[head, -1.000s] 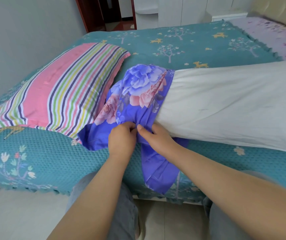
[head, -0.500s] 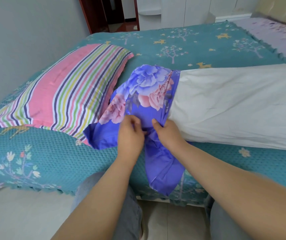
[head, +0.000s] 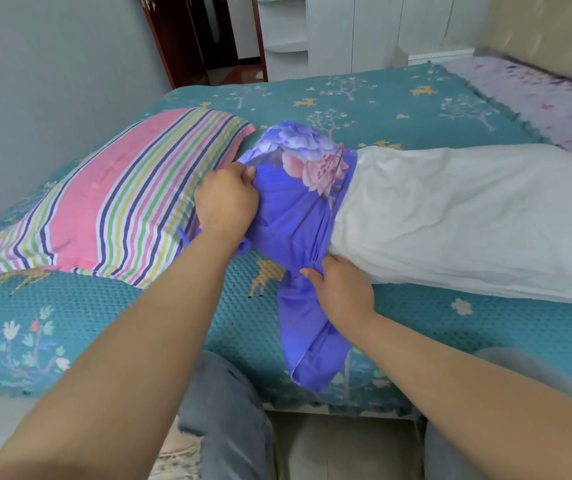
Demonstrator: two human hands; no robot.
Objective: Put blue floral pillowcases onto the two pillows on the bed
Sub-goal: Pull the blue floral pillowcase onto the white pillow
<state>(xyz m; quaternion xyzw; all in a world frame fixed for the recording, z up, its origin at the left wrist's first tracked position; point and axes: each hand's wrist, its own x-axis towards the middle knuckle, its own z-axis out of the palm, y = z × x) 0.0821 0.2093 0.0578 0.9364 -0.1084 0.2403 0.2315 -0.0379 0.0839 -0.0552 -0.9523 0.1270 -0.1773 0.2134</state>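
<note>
A blue floral pillowcase (head: 298, 202) is bunched over the left end of a white pillow (head: 468, 216) that lies across the bed. Part of the pillowcase hangs over the bed's front edge. My left hand (head: 225, 199) grips the pillowcase's left side, next to the striped pillow (head: 111, 199). My right hand (head: 340, 292) pinches the pillowcase's bunched fabric at the white pillow's near edge. The striped pillow, pink with coloured stripes, lies bare at the left of the bed.
The bed wears a teal bedspread (head: 398, 109) with tree and deer prints. A lilac sheet (head: 547, 95) and padded headboard are at the far right. A grey wall runs on the left; a doorway and white cabinets stand behind. My knees press against the bed's front edge.
My hands have parted: the left went up and left along the pillowcase toward the striped pillow, the right stayed at the near edge. The cloth between them is spread wider.
</note>
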